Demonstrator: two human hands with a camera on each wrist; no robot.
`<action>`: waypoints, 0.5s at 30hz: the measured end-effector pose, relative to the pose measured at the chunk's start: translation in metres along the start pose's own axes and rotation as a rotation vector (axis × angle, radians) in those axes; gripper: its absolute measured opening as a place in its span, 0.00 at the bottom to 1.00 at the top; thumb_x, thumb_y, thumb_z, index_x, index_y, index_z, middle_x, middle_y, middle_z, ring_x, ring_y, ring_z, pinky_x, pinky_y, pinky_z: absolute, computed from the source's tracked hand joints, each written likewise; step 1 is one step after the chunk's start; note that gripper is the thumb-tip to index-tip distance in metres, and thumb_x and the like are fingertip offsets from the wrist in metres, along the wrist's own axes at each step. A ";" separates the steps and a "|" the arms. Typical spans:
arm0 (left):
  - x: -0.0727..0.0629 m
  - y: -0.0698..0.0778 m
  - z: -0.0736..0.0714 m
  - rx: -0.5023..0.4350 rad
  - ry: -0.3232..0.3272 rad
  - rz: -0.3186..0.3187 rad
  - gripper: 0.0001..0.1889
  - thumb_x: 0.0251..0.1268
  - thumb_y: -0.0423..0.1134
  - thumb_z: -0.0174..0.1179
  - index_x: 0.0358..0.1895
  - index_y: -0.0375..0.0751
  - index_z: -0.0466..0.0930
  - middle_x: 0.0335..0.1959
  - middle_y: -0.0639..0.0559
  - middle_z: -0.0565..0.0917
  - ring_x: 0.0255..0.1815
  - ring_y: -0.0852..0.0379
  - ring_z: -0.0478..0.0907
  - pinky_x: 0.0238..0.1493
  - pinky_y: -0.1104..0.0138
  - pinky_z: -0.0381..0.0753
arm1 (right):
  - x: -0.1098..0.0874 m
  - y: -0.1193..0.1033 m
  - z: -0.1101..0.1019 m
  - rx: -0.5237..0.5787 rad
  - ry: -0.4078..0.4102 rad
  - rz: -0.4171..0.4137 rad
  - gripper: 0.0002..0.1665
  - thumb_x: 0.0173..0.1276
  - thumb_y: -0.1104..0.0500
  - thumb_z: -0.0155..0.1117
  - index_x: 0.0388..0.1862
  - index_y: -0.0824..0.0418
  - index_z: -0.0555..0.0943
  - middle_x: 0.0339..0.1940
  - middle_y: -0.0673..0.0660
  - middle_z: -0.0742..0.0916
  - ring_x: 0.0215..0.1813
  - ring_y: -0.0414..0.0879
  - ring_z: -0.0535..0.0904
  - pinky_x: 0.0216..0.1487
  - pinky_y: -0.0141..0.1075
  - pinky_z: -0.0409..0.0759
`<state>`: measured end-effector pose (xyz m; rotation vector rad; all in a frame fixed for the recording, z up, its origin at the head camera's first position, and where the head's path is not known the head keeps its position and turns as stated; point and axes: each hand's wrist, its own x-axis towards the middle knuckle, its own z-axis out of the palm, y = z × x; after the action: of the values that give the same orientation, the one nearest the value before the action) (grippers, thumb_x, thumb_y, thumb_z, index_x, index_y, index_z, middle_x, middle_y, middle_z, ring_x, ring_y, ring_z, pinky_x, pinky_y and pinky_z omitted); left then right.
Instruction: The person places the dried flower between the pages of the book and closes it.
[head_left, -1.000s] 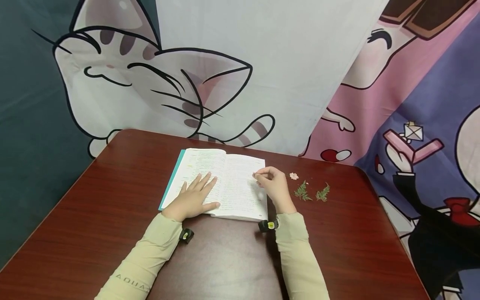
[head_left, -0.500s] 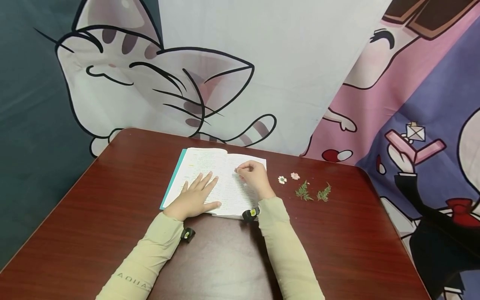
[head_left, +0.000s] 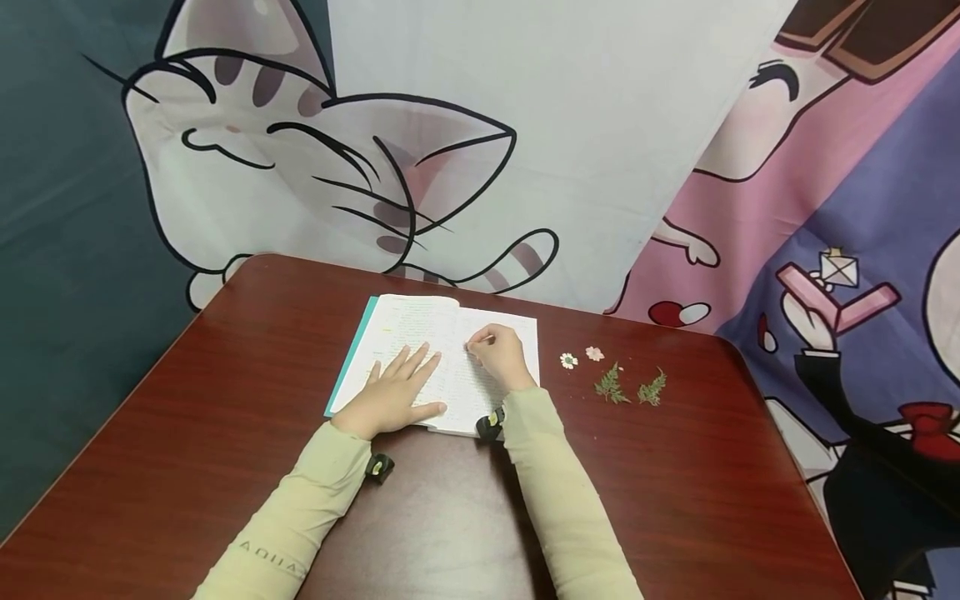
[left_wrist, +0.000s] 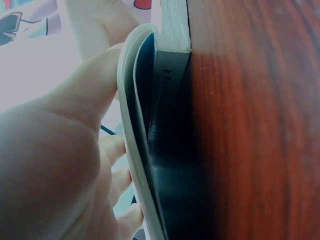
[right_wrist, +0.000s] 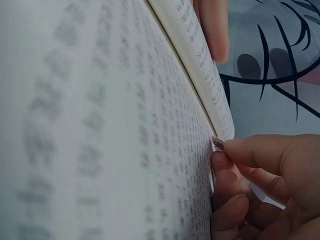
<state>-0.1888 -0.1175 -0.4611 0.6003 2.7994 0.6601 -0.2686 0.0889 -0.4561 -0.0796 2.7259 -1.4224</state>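
So, head-view clock centred on the open book (head_left: pixel 350 358): left hand (head_left: pixel 390 396) at eight o'clock, fingers spread wide, flat on the left page (head_left: pixel 414 319); right hand (head_left: pixel 501 357) over the right page (head_left: pixel 459 396) at three o'clock, thumb and forefinger pinched narrow on a small pinkish flower bit (right_wrist: pixel 218 144). That bit sits at about two o'clock, close to where the two pages meet; whether it touches the paper, can't tell. Step in hand looks like setting it down on the page. To do it well: light pinch, since it is likely brittle; bring it right down, lay it flat, then part thumb and forefinger gently rather than drop it. Left palm pressing evenly should stop the left page springing up. No fast sweeps: white flower (head_left: pixel 569 361), pink flower (head_left: pixel 595 354), first green sprig (head_left: pixel 611 384) and second green sprig (head_left: pixel 652 388) lie loose on the surface (head_left: pixel 712 492) at three o'clock, and probably scatter easily.
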 end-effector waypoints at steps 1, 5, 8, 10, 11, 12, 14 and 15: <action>0.000 0.000 0.000 0.000 0.000 -0.001 0.45 0.72 0.62 0.56 0.83 0.44 0.50 0.84 0.44 0.46 0.83 0.36 0.39 0.72 0.29 0.40 | 0.000 0.000 0.000 -0.008 0.000 -0.002 0.04 0.69 0.64 0.67 0.33 0.62 0.85 0.24 0.54 0.85 0.25 0.44 0.79 0.28 0.32 0.77; 0.000 0.000 -0.001 -0.002 -0.002 -0.001 0.45 0.72 0.62 0.56 0.83 0.44 0.50 0.84 0.44 0.46 0.83 0.36 0.39 0.72 0.29 0.40 | 0.001 -0.001 0.001 -0.038 0.006 0.005 0.04 0.67 0.64 0.69 0.31 0.61 0.85 0.25 0.54 0.86 0.26 0.44 0.81 0.30 0.34 0.79; 0.000 0.000 -0.001 0.002 -0.003 0.002 0.45 0.72 0.63 0.56 0.83 0.44 0.50 0.84 0.43 0.46 0.83 0.36 0.40 0.72 0.29 0.40 | 0.002 0.000 0.001 -0.049 0.015 0.013 0.05 0.65 0.64 0.71 0.30 0.61 0.85 0.25 0.54 0.86 0.27 0.44 0.81 0.30 0.34 0.79; 0.001 0.000 -0.001 0.002 -0.001 0.003 0.45 0.72 0.62 0.56 0.82 0.44 0.50 0.84 0.43 0.47 0.83 0.36 0.40 0.72 0.29 0.40 | 0.003 0.001 0.000 -0.050 0.020 0.016 0.04 0.65 0.63 0.71 0.30 0.61 0.85 0.25 0.54 0.86 0.26 0.44 0.80 0.30 0.33 0.78; 0.001 0.000 -0.001 0.003 0.001 0.005 0.45 0.72 0.62 0.56 0.82 0.44 0.50 0.84 0.43 0.47 0.83 0.36 0.40 0.72 0.29 0.41 | 0.003 0.002 0.000 -0.051 0.022 0.016 0.04 0.65 0.63 0.71 0.30 0.61 0.85 0.25 0.54 0.86 0.26 0.43 0.80 0.30 0.33 0.77; 0.001 -0.001 -0.001 0.003 0.003 0.008 0.45 0.72 0.63 0.56 0.82 0.44 0.50 0.84 0.43 0.47 0.82 0.35 0.40 0.72 0.29 0.41 | 0.003 0.002 -0.001 -0.052 0.023 0.016 0.03 0.66 0.63 0.71 0.31 0.61 0.85 0.25 0.54 0.86 0.26 0.43 0.80 0.29 0.33 0.77; 0.001 -0.001 0.000 0.002 0.004 0.010 0.45 0.72 0.63 0.56 0.82 0.44 0.50 0.84 0.43 0.47 0.83 0.36 0.40 0.72 0.29 0.41 | 0.004 0.002 -0.001 -0.059 0.020 0.015 0.03 0.66 0.63 0.70 0.33 0.62 0.85 0.25 0.55 0.87 0.25 0.43 0.79 0.28 0.33 0.76; 0.001 -0.002 0.000 0.001 0.003 0.008 0.45 0.72 0.63 0.56 0.83 0.44 0.50 0.84 0.43 0.46 0.83 0.36 0.40 0.72 0.29 0.40 | 0.004 0.003 -0.002 -0.067 0.018 0.010 0.03 0.67 0.63 0.70 0.34 0.62 0.85 0.26 0.54 0.87 0.26 0.43 0.79 0.28 0.32 0.76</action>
<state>-0.1900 -0.1189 -0.4616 0.6111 2.8019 0.6612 -0.2728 0.0915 -0.4575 -0.0561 2.7843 -1.3355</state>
